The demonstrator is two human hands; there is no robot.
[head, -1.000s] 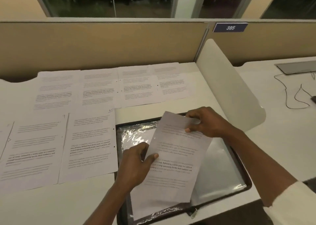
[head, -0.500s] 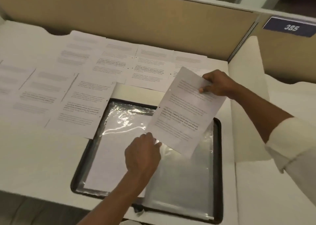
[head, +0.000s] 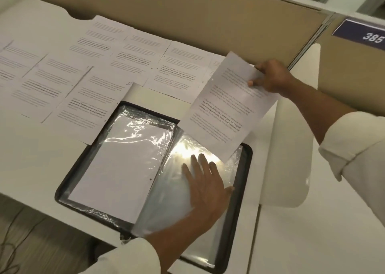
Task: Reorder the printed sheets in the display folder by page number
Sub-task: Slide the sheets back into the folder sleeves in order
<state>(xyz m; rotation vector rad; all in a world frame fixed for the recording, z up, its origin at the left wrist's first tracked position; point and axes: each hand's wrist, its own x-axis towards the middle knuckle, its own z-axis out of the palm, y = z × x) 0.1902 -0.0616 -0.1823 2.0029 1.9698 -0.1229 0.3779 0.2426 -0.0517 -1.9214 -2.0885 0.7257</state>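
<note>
Head view: I see right hand pinching a sheet over the glossy open folder, left hand flat on it; pages along bench's far edge.

White desk seen from above, in warm, dim light. Along its far edge runs a tan fabric partition w/ a pale top rail. At upper right a dark blue plate reads 385. A white curved divider panel stands upright at the desk's right edge, btwn it & a 2nd white desk. Bottom left: grey-brown floor, blurred, w/ thin dark cables.
</note>
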